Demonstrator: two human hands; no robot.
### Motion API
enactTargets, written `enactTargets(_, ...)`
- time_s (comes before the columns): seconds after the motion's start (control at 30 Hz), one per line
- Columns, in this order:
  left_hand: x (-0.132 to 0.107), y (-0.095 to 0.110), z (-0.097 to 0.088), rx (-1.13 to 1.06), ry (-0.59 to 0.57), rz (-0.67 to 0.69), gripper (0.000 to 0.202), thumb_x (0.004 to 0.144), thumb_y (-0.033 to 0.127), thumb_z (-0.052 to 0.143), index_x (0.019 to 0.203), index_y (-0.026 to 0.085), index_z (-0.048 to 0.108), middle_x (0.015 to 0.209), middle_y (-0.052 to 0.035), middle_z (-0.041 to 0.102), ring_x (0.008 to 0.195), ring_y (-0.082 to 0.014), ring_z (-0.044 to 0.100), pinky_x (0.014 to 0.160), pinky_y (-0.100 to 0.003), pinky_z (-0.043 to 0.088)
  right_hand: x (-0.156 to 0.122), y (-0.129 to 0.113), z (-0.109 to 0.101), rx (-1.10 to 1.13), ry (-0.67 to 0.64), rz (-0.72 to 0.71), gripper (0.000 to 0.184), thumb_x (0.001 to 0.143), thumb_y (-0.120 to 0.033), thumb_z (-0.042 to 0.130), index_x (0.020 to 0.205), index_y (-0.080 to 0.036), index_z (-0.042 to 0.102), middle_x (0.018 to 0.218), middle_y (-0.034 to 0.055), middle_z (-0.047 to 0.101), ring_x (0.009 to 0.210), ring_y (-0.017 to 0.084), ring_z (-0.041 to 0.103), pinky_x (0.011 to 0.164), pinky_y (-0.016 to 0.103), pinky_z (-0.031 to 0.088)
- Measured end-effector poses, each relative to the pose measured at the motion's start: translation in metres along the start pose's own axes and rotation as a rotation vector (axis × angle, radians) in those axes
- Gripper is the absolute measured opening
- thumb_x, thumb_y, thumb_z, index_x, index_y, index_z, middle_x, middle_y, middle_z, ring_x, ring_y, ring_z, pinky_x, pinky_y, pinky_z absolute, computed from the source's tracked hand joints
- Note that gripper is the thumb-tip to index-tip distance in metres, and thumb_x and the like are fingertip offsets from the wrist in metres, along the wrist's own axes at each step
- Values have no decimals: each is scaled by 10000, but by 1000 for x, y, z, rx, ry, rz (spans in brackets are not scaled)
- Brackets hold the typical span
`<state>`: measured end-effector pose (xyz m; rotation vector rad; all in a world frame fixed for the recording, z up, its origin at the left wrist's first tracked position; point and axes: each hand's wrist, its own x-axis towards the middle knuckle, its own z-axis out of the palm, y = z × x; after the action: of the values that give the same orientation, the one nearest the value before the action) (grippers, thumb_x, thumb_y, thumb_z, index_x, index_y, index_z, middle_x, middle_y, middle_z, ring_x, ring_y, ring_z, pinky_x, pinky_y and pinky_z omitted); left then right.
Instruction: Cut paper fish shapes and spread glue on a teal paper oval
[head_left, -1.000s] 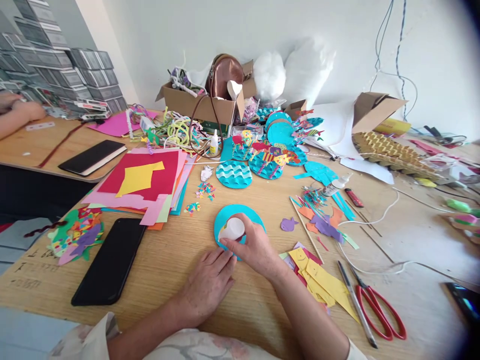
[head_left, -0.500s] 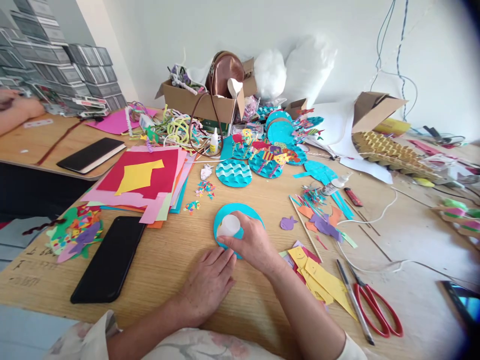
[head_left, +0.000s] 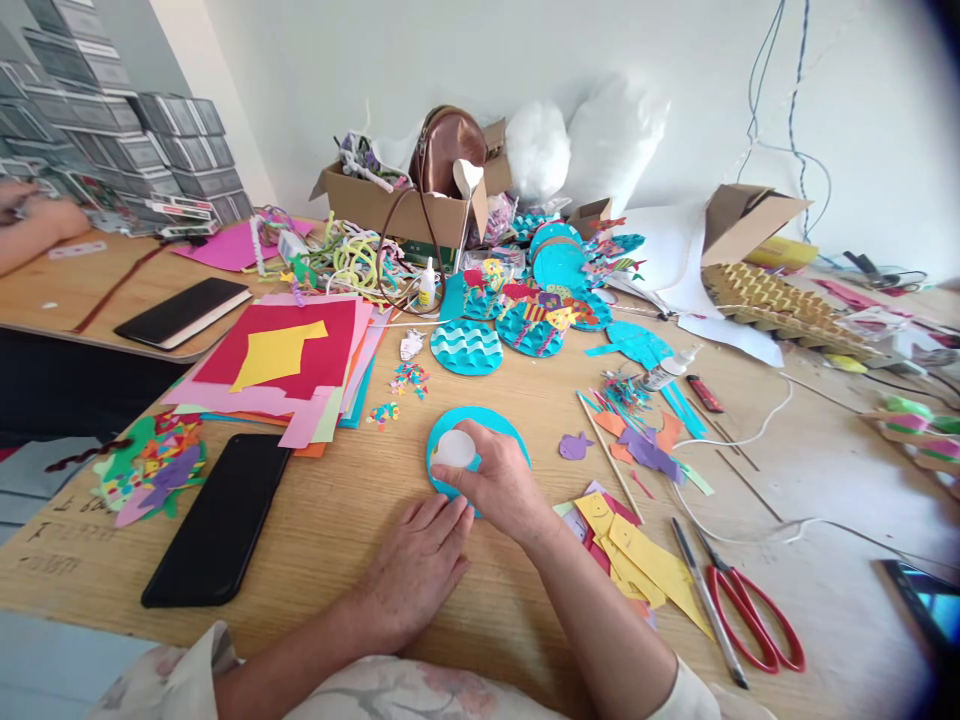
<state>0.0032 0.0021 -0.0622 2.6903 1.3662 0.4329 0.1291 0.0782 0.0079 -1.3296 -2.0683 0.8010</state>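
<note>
A turquoise paper disc lies flat on the table in front of me. Above it, my right hand grips a white glue bottle, its round base turned up toward me. The bottle's tip is hidden beneath it, so I cannot tell whether it touches the disc. My left hand rests palm down with its fingers stretched out, fingertips at the disc's near edge. Beyond the disc are a turquoise oval with wavy strips and small piles of coloured confetti.
Left are stacked coloured papers and a black phone. Yellow paper scraps, a pen and red-handled scissors lie right. Decorated turquoise pieces and a cardboard box stand behind. Another person's arm shows far left.
My right hand has shifted the glue bottle slightly left over the disc. My left hand has stayed in place.
</note>
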Motion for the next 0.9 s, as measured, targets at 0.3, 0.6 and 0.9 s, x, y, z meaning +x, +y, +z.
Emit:
enactTargets(0.3, 0, -2, 2, -18, 34, 15, 294, 853, 231, 485, 1128, 141, 538, 1079, -104, 632, 1109, -263, 502, 910, -426, 397, 0, 2, 3, 23, 14, -44, 160, 707, -254, 633, 630, -210, 499, 585, -41, 514, 552, 115, 465, 514, 203, 339)
enactTargets(0.6, 2, 0, -1, 4, 32, 7, 282, 812, 203, 550, 1083, 128, 570, 1057, -93, 641, 1063, -271, 526, 882, -414, 412, 2, -1, 4, 24, 28, -38, 203, 701, -246, 646, 609, -213, 468, 581, -41, 501, 558, 122, 475, 520, 209, 335)
enactTargets(0.9, 3, 0, -2, -25, 23, 4, 270, 820, 206, 545, 1078, 129, 569, 1045, -93, 639, 1072, -270, 516, 883, -417, 408, 1, 1, 7, 40, 49, -61, 222, 696, -227, 666, 615, -213, 460, 606, -40, 510, 576, 122, 489, 536, 206, 339)
